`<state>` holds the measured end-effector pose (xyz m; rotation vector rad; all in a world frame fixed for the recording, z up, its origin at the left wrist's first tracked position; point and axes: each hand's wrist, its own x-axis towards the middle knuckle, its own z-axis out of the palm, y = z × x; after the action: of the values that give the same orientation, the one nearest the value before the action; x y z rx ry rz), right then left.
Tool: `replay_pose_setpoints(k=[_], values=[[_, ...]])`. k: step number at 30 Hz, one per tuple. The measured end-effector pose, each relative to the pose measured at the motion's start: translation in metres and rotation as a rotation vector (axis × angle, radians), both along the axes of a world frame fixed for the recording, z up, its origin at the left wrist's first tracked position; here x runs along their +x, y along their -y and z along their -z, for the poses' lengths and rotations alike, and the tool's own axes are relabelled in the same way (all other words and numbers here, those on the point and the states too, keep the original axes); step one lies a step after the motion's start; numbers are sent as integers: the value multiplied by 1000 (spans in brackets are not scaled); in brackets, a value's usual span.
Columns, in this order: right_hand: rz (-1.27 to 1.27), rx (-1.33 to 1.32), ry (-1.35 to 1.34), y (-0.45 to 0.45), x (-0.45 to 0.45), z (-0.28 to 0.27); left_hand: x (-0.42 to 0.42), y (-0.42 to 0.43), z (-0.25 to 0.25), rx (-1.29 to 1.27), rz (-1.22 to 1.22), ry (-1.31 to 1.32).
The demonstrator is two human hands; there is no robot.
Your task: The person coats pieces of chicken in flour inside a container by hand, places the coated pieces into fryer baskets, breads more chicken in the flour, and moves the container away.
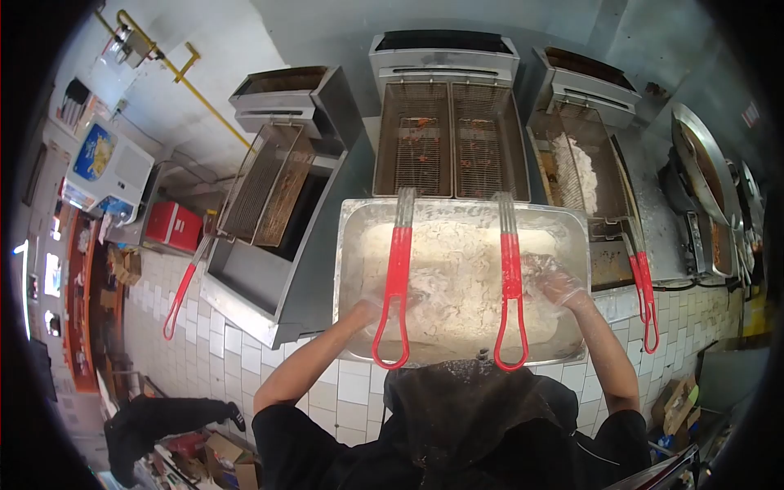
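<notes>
A rectangular steel tub (583,245) of pale, clumpy flour (457,286) stands in front of me. Both my hands are inside it, in clear plastic gloves. My left hand (425,286) is in the flour on the left, dusted white and partly behind a red basket handle (398,265). On the right, my right hand (557,284) reaches into the flour near the tub wall, beside another red handle (510,269). Flour and glove folds hide the fingers of both hands. Whether they grip any pieces cannot be made out.
Two wire fryer baskets (421,151) with orange crumbs lie behind the tub, their handles overhanging it. A right-hand basket (584,163) holds white-coated food. A left fryer (269,278) carries more baskets. A wok (702,163) stands far right. Another person's leg (180,412) shows lower left.
</notes>
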<state>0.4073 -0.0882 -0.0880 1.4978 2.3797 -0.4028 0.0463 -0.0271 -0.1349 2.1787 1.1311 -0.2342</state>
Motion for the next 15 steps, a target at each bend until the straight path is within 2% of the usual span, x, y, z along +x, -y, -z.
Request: replay_pose_setpoints(k=[1, 5, 8, 10, 11, 12, 13, 15], values=[[33, -42, 69, 1, -4, -13, -3, -1, 2, 3, -4, -1], [132, -66, -212, 2, 30, -18, -8, -4, 7, 13, -5, -11], [53, 12, -275, -14, 57, -44, -12, -7, 9, 4, -12, -16], [-39, 197, -221, -38, 75, -72, -12, -10, 11, 4, -16, -22], [12, 300, -70, -43, 75, -98, -14, -10, 11, 5, -17, -27], [578, -26, -394, -62, 78, -123, -14, -8, 12, 0, -24, -26], [276, 404, -268, -78, 116, -93, -15, -9, 12, 1, -28, -30], [452, 311, 138, -122, 157, -94, -17, -11, 11, 5, -39, -34]])
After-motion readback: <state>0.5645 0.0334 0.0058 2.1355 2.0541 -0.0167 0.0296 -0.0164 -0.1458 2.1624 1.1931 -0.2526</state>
